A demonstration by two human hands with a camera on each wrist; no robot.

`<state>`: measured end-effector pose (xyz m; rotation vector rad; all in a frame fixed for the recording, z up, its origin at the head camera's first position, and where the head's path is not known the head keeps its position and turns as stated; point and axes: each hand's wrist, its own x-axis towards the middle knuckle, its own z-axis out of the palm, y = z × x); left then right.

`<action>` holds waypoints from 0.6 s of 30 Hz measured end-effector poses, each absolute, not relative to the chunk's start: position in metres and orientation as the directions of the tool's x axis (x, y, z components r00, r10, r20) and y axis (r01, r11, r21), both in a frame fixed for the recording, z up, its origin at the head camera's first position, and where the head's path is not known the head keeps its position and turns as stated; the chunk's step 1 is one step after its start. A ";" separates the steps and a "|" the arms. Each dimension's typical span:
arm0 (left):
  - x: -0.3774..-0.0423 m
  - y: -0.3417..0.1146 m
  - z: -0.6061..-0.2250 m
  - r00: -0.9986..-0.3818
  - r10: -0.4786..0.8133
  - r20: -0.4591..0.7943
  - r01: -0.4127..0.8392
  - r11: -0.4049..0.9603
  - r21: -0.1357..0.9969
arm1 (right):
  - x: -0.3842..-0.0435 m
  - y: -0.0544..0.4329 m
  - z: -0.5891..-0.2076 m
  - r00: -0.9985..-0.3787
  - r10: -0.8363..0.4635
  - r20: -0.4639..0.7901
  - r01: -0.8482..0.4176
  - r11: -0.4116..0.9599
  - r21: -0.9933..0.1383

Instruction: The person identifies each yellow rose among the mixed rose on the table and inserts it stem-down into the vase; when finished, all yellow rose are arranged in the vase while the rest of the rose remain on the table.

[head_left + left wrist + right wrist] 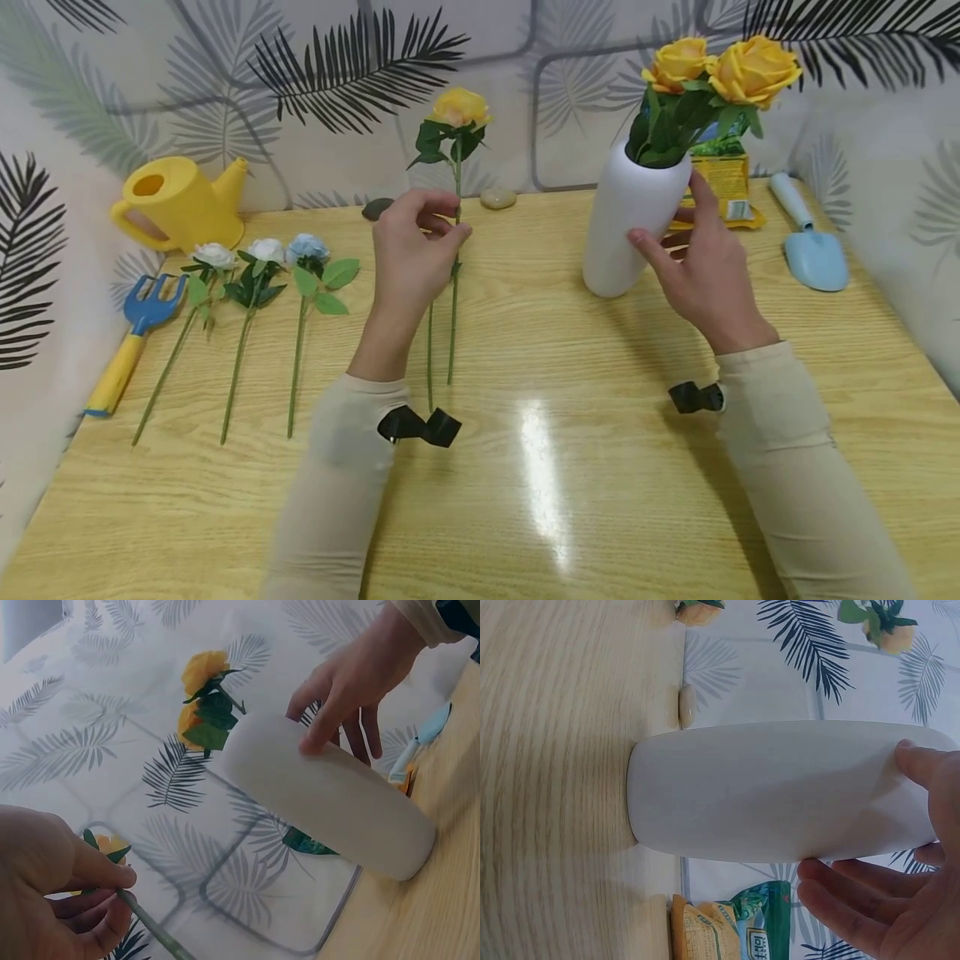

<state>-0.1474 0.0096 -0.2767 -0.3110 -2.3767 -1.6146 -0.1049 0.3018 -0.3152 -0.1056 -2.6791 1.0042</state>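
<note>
My left hand (416, 262) pinches the green stem of a yellow rose (461, 108) between thumb and fingertips, with the bloom up. A second thin stem (431, 358) shows below that hand; in the head view its upper part is hidden behind the hand. My right hand (705, 258) holds a white vase (626, 225) near its upper part, thumb on the front and fingers along the right side. The vase's base rests on the wooden table, as the right wrist view shows. Two yellow roses (753, 73) with dark leaves stand in the vase.
Left lie white roses (213, 256), a pale blue rose (306, 247) and a blue fork (153, 304) with yellow handle, near a yellow watering can (180, 200). Stones (498, 197) line the back. A yellow packet (720, 187) and blue trowel (816, 260) are right.
</note>
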 end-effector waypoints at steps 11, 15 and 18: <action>-0.147 0.045 -0.259 -0.919 0.108 0.378 0.393 0.205 0.897 | -0.104 0.302 -0.314 -0.961 0.164 0.223 -0.022 0.756 -0.654; -0.151 0.056 -0.252 -0.918 0.110 0.382 0.392 0.094 0.915 | -0.104 0.302 -0.314 -0.960 0.163 0.226 -0.024 0.760 -0.650; -0.156 0.065 -0.245 -0.918 0.110 0.380 0.385 0.030 0.922 | -0.104 0.302 -0.314 -0.959 0.161 0.233 -0.030 0.761 -0.649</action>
